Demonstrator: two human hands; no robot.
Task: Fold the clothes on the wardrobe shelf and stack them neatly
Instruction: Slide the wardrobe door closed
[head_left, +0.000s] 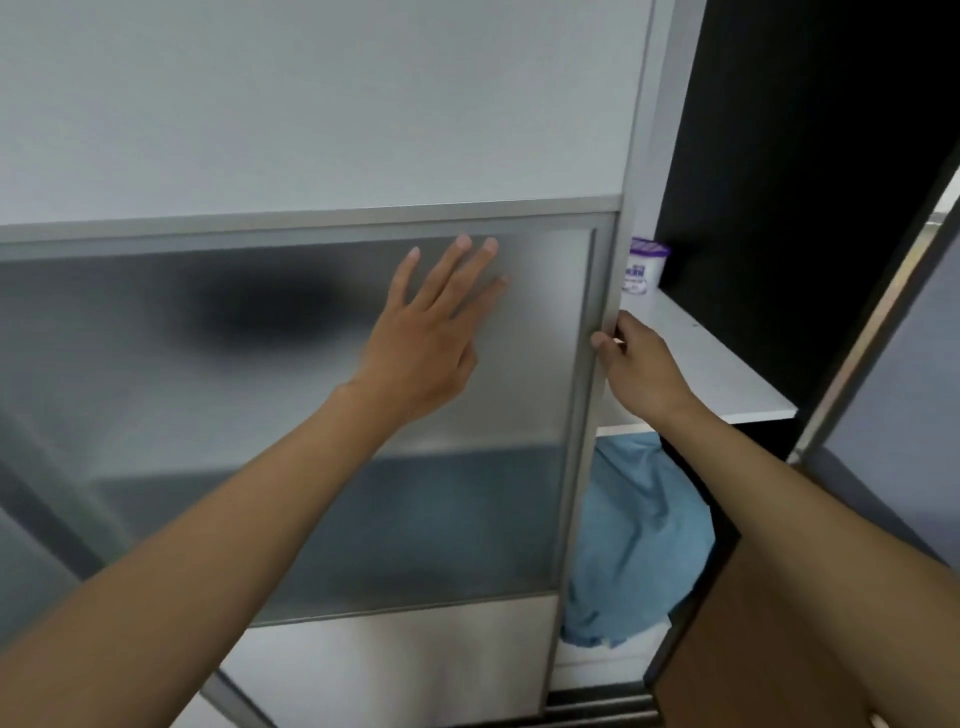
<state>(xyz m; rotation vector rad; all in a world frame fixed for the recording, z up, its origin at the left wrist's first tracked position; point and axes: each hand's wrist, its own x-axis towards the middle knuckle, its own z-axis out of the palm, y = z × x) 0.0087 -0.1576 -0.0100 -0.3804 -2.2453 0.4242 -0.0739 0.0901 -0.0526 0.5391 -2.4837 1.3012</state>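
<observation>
At the wardrobe's opening, seen from the head camera, a sliding door (322, 156) covers the left and centre of the view. Its frosted panel (234, 364) is bordered by a grey metal frame (605, 260). The left hand (421, 358) lies flat against the frosted panel near its upper right corner, with its fingers (467, 270) straight, spread and grasping nothing. The right hand (636, 369) grips the vertical right edge of the metal frame: its fingers (626, 325) curl round the edge from the inner side, and the thumb presses the front face.

To the right of the door edge the dark interior of the wardrobe is exposed. A white shelf (722, 374) crosses it, with a small white tub (647, 267) with a purple lid standing at its back, near the door frame. In the compartment just below this shelf lies a crumpled blue garment (639, 545), unfolded, with its left part hidden behind the door. A bluish shape shows blurred through the frosted panel at the same level. A second door (893, 384) stands tilted at the far right.
</observation>
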